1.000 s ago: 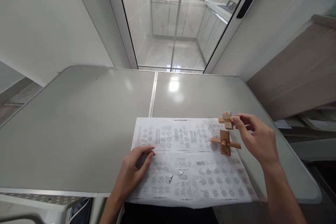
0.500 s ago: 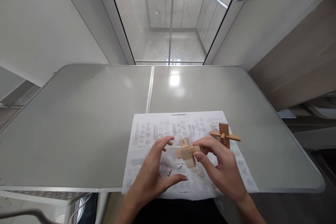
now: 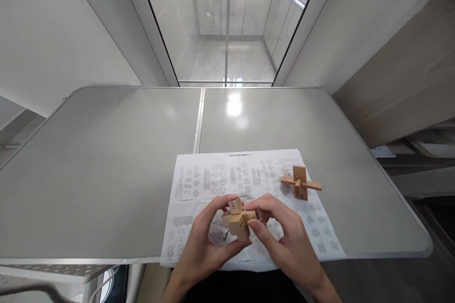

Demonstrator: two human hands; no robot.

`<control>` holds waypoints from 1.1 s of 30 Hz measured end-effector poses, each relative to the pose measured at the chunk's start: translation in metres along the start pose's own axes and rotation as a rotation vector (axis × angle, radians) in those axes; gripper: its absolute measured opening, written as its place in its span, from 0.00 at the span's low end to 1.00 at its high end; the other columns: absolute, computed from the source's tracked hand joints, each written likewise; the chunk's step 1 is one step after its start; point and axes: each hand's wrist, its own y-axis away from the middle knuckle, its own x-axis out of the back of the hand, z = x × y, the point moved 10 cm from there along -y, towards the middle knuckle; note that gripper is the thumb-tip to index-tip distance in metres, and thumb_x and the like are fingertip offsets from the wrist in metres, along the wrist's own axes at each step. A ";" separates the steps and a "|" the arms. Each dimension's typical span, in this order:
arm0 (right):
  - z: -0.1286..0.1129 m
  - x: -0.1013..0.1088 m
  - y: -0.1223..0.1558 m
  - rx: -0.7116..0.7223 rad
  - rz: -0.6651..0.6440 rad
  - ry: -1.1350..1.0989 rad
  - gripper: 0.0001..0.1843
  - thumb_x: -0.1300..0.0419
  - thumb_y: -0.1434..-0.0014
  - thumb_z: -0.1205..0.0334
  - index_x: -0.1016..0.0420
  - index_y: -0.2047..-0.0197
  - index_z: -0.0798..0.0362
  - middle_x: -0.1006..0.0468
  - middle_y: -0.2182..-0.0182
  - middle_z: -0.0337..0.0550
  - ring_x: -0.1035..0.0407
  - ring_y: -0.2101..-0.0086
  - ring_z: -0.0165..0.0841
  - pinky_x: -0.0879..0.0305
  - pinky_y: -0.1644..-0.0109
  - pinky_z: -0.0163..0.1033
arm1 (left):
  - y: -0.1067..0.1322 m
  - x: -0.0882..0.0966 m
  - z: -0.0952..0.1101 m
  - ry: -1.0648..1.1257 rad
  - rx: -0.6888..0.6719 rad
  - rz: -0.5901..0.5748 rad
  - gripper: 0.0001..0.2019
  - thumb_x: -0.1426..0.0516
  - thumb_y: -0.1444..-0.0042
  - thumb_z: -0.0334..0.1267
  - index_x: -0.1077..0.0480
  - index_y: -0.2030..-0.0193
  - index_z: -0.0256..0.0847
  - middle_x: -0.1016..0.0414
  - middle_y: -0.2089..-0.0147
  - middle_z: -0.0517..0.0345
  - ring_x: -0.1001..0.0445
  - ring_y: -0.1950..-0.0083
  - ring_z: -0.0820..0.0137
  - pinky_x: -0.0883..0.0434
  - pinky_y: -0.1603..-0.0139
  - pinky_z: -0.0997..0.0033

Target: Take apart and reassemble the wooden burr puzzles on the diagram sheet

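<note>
Above a printed instruction sheet (image 3: 192,236), both hands are on a pale wooden interlocking puzzle (image 3: 236,225) shaped like a chunky cross. My left hand (image 3: 206,241) grips it between the index finger at its upper end and the thumb at its lower end. The fingers and thumb of my right hand (image 3: 280,232) pinch the block that sticks out to the right. Handwritten marks show on the top and front blocks. A second, darker wooden cross puzzle (image 3: 300,183) stands on the sheet's right edge, apart from both hands.
The sheet lies on a grey folding table (image 3: 106,170) with a metal seam (image 3: 199,120) down its middle. Beyond the far edge is a glass sliding door (image 3: 249,57). Shelving (image 3: 430,147) stands to the right, and a white perforated rack (image 3: 53,271) sits below the front left.
The puzzle has moved left and toward me in my right hand and is turned a little. My left hand, open and apart before, has closed on it.
</note>
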 end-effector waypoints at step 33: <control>-0.005 -0.030 0.008 0.118 -0.047 0.099 0.07 0.42 0.26 0.66 0.26 0.48 0.48 0.22 0.63 0.40 0.28 0.64 0.35 0.30 0.59 0.40 | 0.013 0.013 0.022 -0.429 -0.235 0.168 0.25 0.31 0.40 0.42 0.33 0.39 0.50 0.18 0.50 0.55 0.19 0.53 0.61 0.23 0.51 0.60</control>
